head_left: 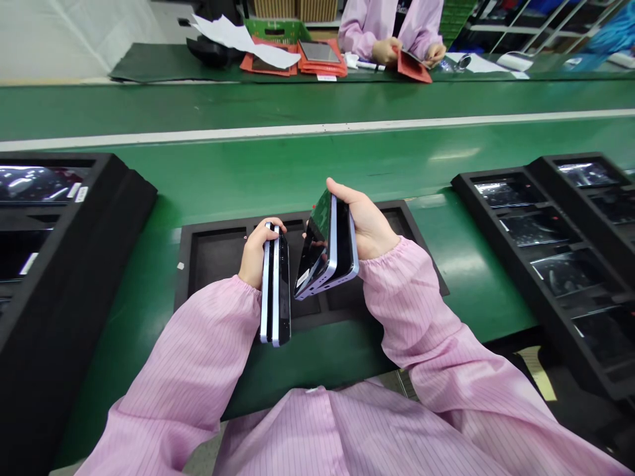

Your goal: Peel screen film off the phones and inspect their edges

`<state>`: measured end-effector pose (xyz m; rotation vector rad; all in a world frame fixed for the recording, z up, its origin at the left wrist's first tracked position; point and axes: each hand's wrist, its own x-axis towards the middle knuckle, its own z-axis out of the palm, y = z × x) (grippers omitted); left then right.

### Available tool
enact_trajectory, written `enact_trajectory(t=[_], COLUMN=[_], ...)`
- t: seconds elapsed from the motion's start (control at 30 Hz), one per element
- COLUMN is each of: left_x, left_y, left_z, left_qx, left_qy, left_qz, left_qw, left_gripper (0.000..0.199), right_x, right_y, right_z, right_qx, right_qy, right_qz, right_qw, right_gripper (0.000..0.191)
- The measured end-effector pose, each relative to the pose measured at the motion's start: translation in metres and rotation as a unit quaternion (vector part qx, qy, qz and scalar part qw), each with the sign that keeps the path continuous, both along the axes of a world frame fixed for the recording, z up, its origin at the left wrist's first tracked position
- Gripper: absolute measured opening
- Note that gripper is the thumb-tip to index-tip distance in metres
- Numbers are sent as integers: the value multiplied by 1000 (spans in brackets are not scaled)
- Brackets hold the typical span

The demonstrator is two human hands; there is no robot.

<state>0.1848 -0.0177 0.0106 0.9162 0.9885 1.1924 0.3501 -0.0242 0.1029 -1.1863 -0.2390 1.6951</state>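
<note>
Two smartphones stand on edge in my left hand, pressed nearly flat together, their pale lilac frames toward me. My right hand is closed on two more smartphones, which fan slightly apart and lean to the left. The screen of the nearer one is dark and glossy, with a small white label at its lower corner. Beneath both hands lies a black foam tray with recessed compartments. The compartments that show hold no phones; my hands and sleeves cover part of the tray.
Stacked black trays with phones rise at the left. More phone-filled trays lie at the right. A white strip crosses the green surface. Beyond it, a co-worker in pink handles a red pouch beside red-wrapped items.
</note>
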Motion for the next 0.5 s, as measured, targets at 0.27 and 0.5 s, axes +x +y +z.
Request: enact_trajectory(t=[0.27, 0.5], left_x=[1, 0], left_y=[-1, -1], left_z=[2, 1], left_qx=[12, 8], left_qy=[9, 9], left_qz=[2, 1], left_qw=[1000, 1000], left_gripper=[15, 16], right_x=[-4, -2], right_y=[-1, -4], right_z=[-3, -5], right_qx=[3, 44], right_qy=[-18, -39], right_qz=[6, 24], right_qw=[1000, 998], right_gripper=[40, 36])
